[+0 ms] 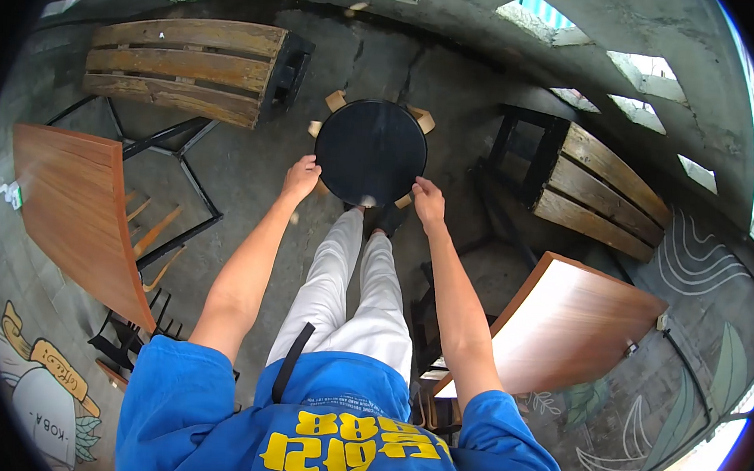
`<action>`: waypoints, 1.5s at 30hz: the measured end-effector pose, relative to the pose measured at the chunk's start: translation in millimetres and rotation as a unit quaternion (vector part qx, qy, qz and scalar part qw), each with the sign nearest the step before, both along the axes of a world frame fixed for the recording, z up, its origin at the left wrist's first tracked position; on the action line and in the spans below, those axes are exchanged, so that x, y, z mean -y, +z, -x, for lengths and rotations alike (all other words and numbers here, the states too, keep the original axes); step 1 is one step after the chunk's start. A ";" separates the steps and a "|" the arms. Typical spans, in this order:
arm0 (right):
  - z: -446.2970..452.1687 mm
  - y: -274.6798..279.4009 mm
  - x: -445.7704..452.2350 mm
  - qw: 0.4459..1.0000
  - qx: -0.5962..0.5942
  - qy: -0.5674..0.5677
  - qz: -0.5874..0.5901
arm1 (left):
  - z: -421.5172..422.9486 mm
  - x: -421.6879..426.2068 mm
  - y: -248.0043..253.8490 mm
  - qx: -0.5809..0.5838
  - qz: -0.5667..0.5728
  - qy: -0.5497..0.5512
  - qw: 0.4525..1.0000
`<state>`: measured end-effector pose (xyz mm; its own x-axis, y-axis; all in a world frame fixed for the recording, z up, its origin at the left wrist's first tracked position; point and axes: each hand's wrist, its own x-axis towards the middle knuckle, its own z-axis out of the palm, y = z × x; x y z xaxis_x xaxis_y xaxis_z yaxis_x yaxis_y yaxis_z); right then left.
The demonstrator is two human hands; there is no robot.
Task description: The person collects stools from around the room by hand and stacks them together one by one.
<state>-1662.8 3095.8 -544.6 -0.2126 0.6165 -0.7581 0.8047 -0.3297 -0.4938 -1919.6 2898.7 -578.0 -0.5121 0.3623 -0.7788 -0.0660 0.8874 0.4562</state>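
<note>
A round black stool top [372, 149] with light wooden legs showing around its rim is in front of my feet. My left hand [303, 177] is at its left edge, fingers closed on the rim. On the opposite side my right hand [428, 200] pinches the lower right edge. Both arms reach straight forward. The stool's underside is hidden beneath the black top.
Slatted wooden benches stand at the upper left [180, 66] and right [604, 193]. Brown tabletops are at the left [81, 209] and lower right [570, 325], with black metal frames and chairs beside them. A grey wall [458, 33] curves behind.
</note>
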 end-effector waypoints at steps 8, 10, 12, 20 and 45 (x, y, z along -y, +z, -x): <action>-35.4 75.1 44.7 0.999 -0.035 0.016 -0.018 | -26.1 27.8 32.0 0.018 -0.043 0.003 0.999; -38.6 108.1 51.2 0.998 -0.054 -0.033 0.010 | -32.4 9.6 70.0 0.112 -0.072 0.091 0.987; -38.0 151.1 57.3 0.991 -0.084 -0.097 0.047 | -40.8 -4.0 101.1 0.126 -0.115 0.092 0.981; -90.8 276.4 112.0 0.981 -0.145 -0.048 -0.118 | -104.8 -58.8 201.1 0.144 -0.248 0.013 0.958; -414.3 513.0 779.8 0.295 0.017 -0.830 -0.473 | -715.9 294.4 493.3 0.508 -0.212 -0.683 0.480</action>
<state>-1248.4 2316.1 -31.7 0.9753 -0.2115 -0.0640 -0.0679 -0.0115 -0.9976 -1203.7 2604.2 -84.7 0.9950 0.0556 -0.0824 0.0651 0.2615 0.9630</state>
